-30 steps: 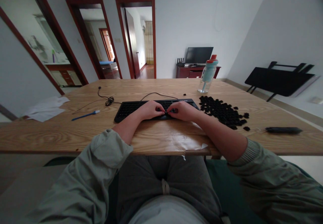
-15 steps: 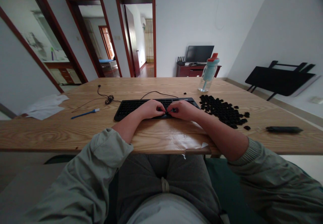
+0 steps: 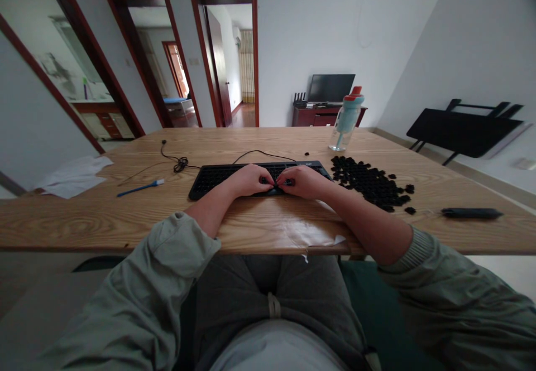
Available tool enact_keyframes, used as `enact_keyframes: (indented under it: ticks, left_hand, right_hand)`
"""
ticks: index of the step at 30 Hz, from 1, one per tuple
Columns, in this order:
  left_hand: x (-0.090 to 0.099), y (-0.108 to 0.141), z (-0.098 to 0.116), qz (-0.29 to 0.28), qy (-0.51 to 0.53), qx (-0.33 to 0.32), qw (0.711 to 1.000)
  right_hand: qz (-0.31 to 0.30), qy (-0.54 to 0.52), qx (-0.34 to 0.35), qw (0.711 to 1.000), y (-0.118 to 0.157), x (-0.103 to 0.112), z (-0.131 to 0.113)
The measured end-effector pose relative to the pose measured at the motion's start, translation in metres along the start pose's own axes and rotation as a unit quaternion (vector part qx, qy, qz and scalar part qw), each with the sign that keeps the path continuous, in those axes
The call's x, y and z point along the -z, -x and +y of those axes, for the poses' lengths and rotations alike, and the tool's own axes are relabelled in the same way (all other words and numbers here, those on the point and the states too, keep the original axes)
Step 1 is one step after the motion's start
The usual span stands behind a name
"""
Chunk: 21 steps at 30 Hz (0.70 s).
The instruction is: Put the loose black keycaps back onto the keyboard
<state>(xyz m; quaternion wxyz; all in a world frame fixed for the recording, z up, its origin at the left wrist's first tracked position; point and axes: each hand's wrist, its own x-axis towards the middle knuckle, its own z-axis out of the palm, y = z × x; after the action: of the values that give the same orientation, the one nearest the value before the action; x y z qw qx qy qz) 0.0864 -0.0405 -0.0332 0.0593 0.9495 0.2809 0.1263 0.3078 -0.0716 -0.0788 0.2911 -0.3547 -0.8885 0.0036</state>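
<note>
A black keyboard [image 3: 209,182] lies lengthwise on the wooden table in front of me. Over the front edge of its middle part, my left hand [image 3: 252,181] and my right hand [image 3: 305,181] meet with their fingertips nearly touching. Both hands are closed in a pinch, thumb against fingers. Something small and dark shows between the tips, too small to make out against the keyboard. Fingers and wrists hide part of the keys. Right of the keyboard spreads a pile of loose black keycaps [image 3: 368,184], several of them lying apart at its right side.
A blue brush [image 3: 140,188] and a coiled cable [image 3: 181,164] lie on the left, with white paper [image 3: 77,176] farther out. A water bottle [image 3: 345,120] stands behind the keycaps. At the right rests a dark, narrow object [image 3: 472,213]. One keycap [image 3: 307,154] lies behind the keyboard.
Both hands hold the same pinch at the same place on the keyboard. Only the camera view has shifted very slightly.
</note>
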Motion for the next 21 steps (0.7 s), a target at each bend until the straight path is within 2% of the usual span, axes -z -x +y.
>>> enact_keyframes:
  ticks: [21]
  left_hand:
    - [0.0009, 0.0015, 0.0016, -0.001, 0.000, -0.007, 1.000]
  right_hand:
    - [-0.010, 0.004, -0.030, 0.999, 0.0003, 0.0015, -0.0035]
